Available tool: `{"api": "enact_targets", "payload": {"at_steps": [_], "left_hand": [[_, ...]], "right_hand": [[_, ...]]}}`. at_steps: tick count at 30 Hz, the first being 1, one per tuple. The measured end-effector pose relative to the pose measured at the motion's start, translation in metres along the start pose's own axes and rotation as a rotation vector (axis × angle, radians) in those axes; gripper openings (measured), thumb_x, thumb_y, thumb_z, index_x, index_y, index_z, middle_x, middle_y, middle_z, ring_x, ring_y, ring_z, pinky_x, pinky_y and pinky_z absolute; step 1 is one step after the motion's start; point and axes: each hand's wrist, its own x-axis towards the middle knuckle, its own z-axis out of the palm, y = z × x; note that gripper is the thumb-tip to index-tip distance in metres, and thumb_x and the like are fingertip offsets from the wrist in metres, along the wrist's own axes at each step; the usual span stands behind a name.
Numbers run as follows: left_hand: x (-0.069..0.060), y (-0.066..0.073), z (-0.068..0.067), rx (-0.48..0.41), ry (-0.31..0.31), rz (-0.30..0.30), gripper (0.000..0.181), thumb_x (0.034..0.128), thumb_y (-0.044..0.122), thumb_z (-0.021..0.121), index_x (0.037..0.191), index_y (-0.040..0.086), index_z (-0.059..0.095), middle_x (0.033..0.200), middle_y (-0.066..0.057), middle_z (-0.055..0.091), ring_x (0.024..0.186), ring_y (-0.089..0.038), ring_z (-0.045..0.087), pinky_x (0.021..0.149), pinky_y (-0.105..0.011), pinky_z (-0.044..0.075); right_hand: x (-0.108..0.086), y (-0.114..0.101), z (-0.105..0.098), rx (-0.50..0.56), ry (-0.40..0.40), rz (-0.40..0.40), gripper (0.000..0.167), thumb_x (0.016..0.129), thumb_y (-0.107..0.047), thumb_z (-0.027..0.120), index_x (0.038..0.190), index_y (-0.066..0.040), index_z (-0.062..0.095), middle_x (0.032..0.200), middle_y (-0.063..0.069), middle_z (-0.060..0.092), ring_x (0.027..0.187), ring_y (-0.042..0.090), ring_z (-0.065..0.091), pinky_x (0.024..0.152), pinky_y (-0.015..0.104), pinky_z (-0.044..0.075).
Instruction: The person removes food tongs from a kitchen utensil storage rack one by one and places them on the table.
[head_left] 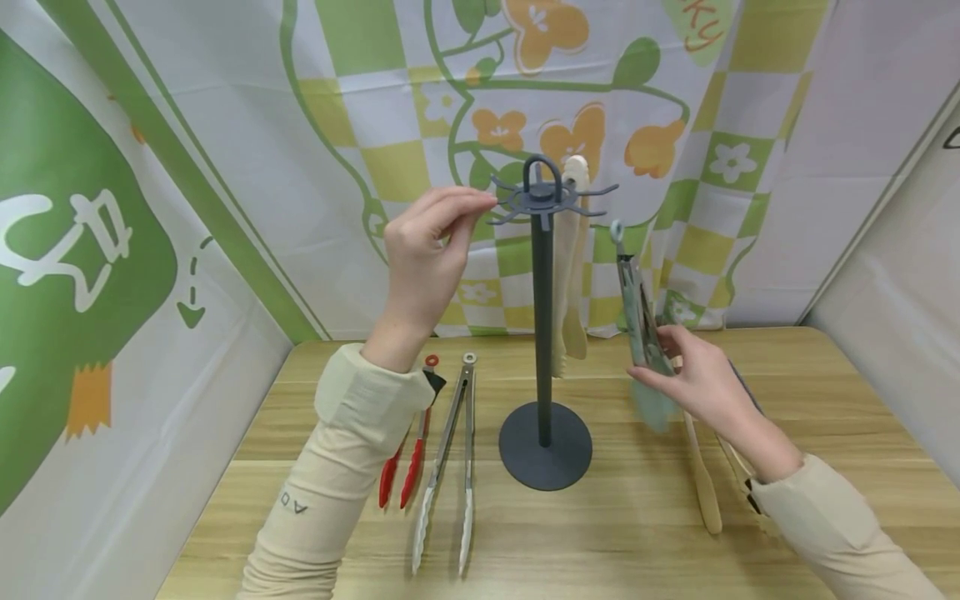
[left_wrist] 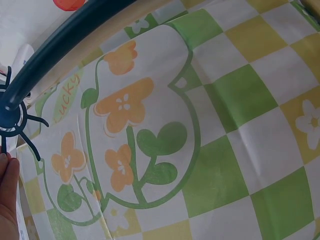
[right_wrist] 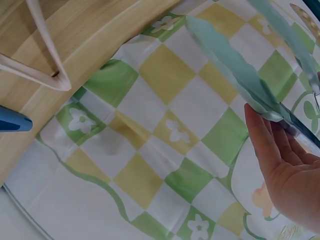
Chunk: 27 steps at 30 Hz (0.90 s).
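A dark grey utensil rack stands on the wooden table, with hooks round its top. My left hand pinches the tip of a left hook between thumb and fingertips; in the left wrist view only its fingers show, beside the rack's top. Right of the rack, my right hand holds teal-tipped metal tongs upright, hanging ring at the top, gripping them low. The right wrist view shows the teal tips spread apart. Pale wooden tongs hang from the rack's far side.
Left of the rack's base lie red-tipped tongs and longer white-tipped tongs. A wooden utensil lies on the table at the right, beside other things partly behind my right forearm. A patterned cloth hangs behind.
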Motion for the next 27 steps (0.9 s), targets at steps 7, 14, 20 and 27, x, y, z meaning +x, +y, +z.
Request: {"api": "enact_targets", "payload": {"at_steps": [7,14,20,27], "left_hand": [[0.000,0.000,0.000,-0.005,-0.001,0.000,0.008,0.0826,0.000,0.063,0.083,-0.004,0.070,0.084,-0.014,0.068,0.077,-0.020,0.065,0.069,-0.017,0.052],[0.000,0.000,0.000,-0.007,-0.002,-0.002,0.008,0.0826,-0.001,0.063,0.083,-0.003,0.070,0.085,-0.014,0.068,0.077,-0.020,0.065,0.069,-0.017,0.052],[-0.001,-0.001,-0.001,-0.008,-0.004,-0.005,0.008,0.0828,-0.001,0.063,0.084,-0.004,0.070,0.085,-0.014,0.068,0.078,-0.019,0.065,0.069,-0.018,0.052],[0.000,0.001,-0.001,-0.005,-0.015,-0.013,0.008,0.0831,-0.001,0.062,0.084,-0.004,0.070,0.086,-0.014,0.068,0.078,-0.019,0.064,0.069,-0.018,0.052]], "right_hand": [[-0.002,0.009,0.001,-0.025,0.007,0.007,0.065,0.080,-0.044,0.065,0.123,0.003,0.047,0.114,0.025,0.056,0.097,0.037,0.055,0.074,0.049,0.049],[-0.003,0.018,0.000,-0.060,0.017,0.009,0.068,0.079,-0.043,0.067,0.123,0.004,0.047,0.109,0.025,0.058,0.094,0.036,0.055,0.074,0.050,0.049],[-0.005,0.024,-0.003,-0.093,0.019,0.013,0.070,0.077,-0.044,0.069,0.122,0.005,0.048,0.103,0.024,0.060,0.090,0.035,0.057,0.069,0.048,0.049],[-0.008,0.033,-0.006,-0.114,0.030,0.018,0.065,0.076,-0.042,0.071,0.119,0.002,0.052,0.097,0.020,0.062,0.086,0.033,0.058,0.065,0.045,0.050]]}}
